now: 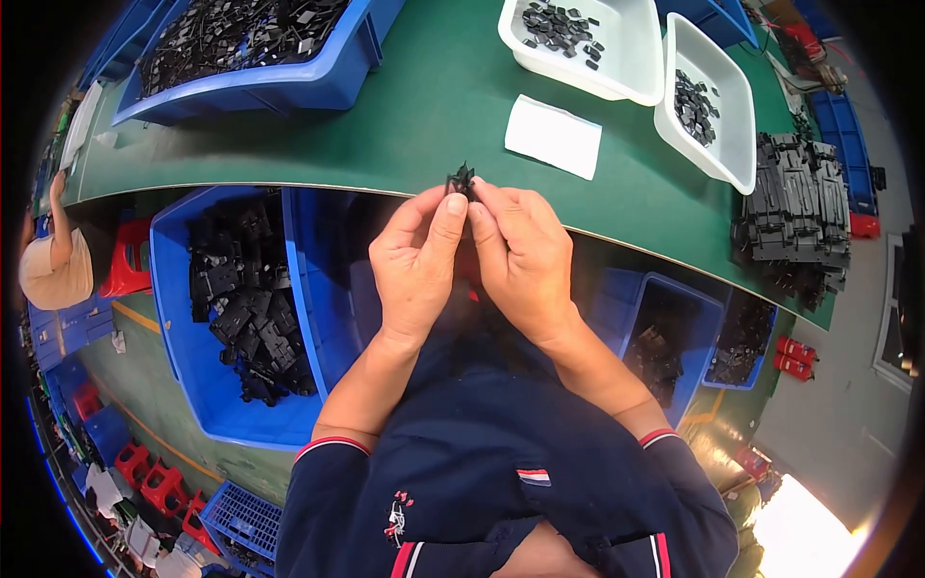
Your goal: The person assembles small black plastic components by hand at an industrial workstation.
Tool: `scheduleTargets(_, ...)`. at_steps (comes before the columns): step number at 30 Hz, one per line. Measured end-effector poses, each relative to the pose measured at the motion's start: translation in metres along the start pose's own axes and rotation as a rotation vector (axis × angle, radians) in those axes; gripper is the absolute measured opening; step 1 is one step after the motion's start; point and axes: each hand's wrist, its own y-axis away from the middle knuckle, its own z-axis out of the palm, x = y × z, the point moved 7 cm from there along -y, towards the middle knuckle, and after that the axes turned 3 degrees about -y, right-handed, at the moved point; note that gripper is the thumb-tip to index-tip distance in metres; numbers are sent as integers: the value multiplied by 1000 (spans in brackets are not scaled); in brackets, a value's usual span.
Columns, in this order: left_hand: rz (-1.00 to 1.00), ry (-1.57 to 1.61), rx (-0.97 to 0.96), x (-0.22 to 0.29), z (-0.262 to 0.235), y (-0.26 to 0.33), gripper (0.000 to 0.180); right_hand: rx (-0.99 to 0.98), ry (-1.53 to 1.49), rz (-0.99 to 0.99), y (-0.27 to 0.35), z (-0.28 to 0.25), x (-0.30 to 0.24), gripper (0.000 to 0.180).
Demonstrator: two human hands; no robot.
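Both my hands meet over the near edge of the green table (424, 149), pinching one small black plastic part (462, 180). Thumb and fingers of my left hand (416, 255) close on its left side. From the right, my right hand (528, 252) grips the same part between thumb and forefinger. Its spiky top sticks up above the fingertips, while the fingers cover its lower portion. A white sheet of paper (553, 136) lies on the table, beyond my right hand.
A blue bin (241, 96) of small black parts stands far left. Two white trays (626, 82) (742, 159) hold black pieces at far right, beside stacked black plastic parts (792, 207). Blue bins (202, 385) (699, 308) of black parts sit below. Another person (60, 260) is at left.
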Motion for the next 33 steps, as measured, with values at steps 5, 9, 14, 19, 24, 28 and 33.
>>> scheduleTargets(5,1,-69,-130,-7,-4,1,24,-157,-166,86,4,5,7,28)
scheduleTargets(9,-75,-7,-176,-3,0,1,23,-296,-412,302,6,5,25,31)
scheduleTargets(14,-232,160,-187,-12,-2,1,21,-314,-799,712,19,13,39,29)
scheduleTargets(19,168,-206,5,5,-16,0,18,-191,-896,791,19,10,43,29)
scheduleTargets(24,431,-444,-38,21,4,11,16,-208,-911,788,22,13,38,27)
scheduleTargets(28,365,-365,-116,15,10,16,21,-198,-978,776,24,12,37,27)
scheduleTargets(33,198,-307,-320,6,16,22,28,-249,-977,786,25,8,41,31)
